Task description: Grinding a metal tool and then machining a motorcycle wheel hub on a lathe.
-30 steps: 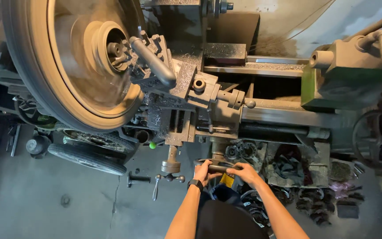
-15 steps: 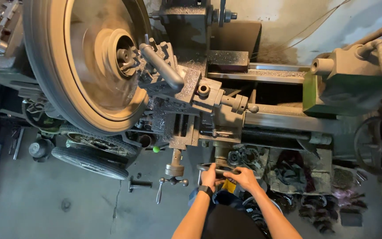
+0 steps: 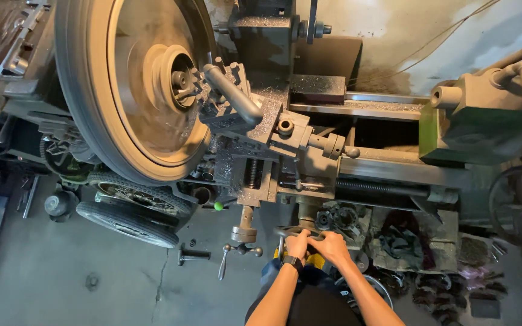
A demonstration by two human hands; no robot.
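While we look down along our forearms, both of our hands rest on the dark handwheel at the front of the lathe carriage. Our left hand, with a dark watch on its wrist, wraps its fingers over the left part of the rim, curled tight around it. Our right hand lies just beside it, touching the same wheel, its fingers folded down over the rim; how firmly they grip we cannot tell. The wheel sits low on the carriage apron, below the tool post and its curved grey lever.

To the left, a large disc-shaped workpiece sits on the spindle, its face blurred, and the cutting tool reaches toward its hub. Just left of our hands, a cross-slide crank with small ball ends hangs from the carriage, near a green knob. A tyre lies on the concrete floor under the disc. To the right, the green tailstock stands on the bed, well apart from the carriage, and tangled metal swarf is piled on the floor beneath it.
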